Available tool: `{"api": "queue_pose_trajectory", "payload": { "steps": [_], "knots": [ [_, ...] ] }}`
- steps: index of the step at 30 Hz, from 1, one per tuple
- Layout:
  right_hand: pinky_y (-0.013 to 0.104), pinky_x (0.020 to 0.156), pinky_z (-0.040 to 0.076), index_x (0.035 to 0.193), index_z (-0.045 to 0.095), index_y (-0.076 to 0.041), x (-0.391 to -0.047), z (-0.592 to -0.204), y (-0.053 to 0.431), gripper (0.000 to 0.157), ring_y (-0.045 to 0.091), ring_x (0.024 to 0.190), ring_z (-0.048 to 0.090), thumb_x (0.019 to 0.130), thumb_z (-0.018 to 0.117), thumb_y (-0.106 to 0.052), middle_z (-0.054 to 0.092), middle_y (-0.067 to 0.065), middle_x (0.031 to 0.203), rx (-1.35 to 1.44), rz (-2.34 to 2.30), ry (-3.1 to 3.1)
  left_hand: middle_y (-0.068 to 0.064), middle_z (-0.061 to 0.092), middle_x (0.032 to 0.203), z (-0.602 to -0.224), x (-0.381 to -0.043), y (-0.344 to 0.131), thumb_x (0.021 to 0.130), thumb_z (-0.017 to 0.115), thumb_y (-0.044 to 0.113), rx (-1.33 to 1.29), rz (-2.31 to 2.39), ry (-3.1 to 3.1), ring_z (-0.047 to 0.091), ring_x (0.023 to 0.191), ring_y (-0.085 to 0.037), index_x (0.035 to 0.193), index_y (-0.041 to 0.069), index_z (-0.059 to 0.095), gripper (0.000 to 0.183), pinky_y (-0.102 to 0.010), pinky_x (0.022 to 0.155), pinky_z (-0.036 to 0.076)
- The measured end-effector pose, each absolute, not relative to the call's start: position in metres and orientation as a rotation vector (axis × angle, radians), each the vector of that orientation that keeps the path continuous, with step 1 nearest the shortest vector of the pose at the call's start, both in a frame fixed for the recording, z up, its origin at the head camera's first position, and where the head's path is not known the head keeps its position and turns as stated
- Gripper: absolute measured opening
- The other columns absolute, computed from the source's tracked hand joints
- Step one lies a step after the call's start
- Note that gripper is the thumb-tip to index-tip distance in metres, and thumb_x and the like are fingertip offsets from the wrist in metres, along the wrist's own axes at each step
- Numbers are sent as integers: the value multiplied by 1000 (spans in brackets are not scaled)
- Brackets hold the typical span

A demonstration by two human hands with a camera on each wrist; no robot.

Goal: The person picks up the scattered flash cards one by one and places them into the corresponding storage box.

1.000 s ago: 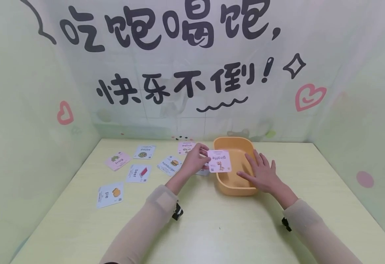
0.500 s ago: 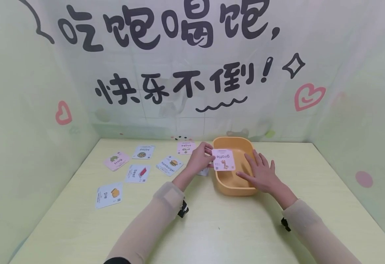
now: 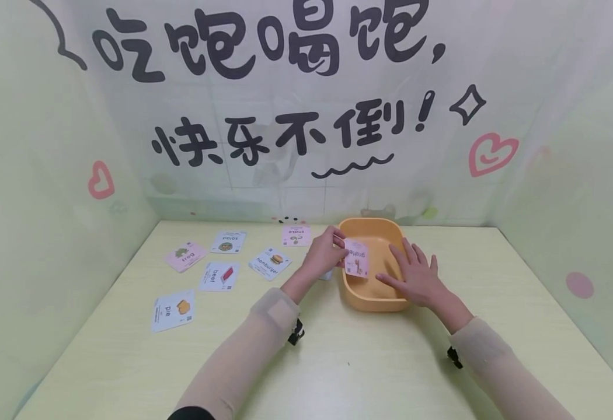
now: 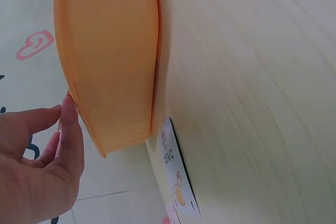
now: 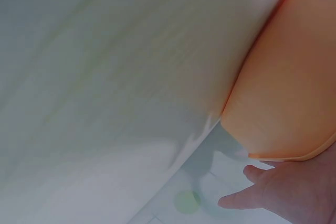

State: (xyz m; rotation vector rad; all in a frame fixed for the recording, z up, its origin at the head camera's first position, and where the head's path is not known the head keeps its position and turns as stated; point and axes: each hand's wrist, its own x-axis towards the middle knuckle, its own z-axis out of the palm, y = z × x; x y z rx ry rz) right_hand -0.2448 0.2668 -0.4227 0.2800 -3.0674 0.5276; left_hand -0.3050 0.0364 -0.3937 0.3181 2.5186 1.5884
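Between thumb and fingers my left hand (image 3: 326, 252) pinches a pink giraffe card (image 3: 356, 258) by its edge. The card is tilted, over the left part of an orange bin (image 3: 375, 305). In the left wrist view the left fingers are at the bin's rim, and the card is hidden there. My right hand (image 3: 418, 274) lies with spread fingers across the bin's right rim. A bread card (image 4: 178, 171) lies on the table beside the bin, mostly covered by the left hand in the head view.
Left of the bin lie a snake card (image 3: 296, 235), hamburger card (image 3: 270, 263), salad card (image 3: 228, 242), beef card (image 3: 219, 276), frog card (image 3: 185, 256) and pie card (image 3: 173, 311). A printed wall sheet (image 3: 285, 192) stands behind the pale table (image 3: 369, 373).
My left hand has moved right with the giraffe card, bringing it farther over the bin. The card has tilted from facing up. My right hand has stayed on the rim.
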Motion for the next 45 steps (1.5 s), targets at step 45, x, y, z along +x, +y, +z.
{"api": "queue_pose_trajectory", "payload": {
  "steps": [45],
  "knots": [
    [81, 112, -3, 158, 20, -6, -243, -421, 267, 91, 52, 149, 6, 94, 50, -62, 3, 26, 165, 299, 545, -3061, -18, 65, 114, -388, -291, -115, 92, 66, 5, 231, 1361, 2792, 68, 97, -28, 121, 0, 54, 32, -26, 72, 62]
  ]
}}
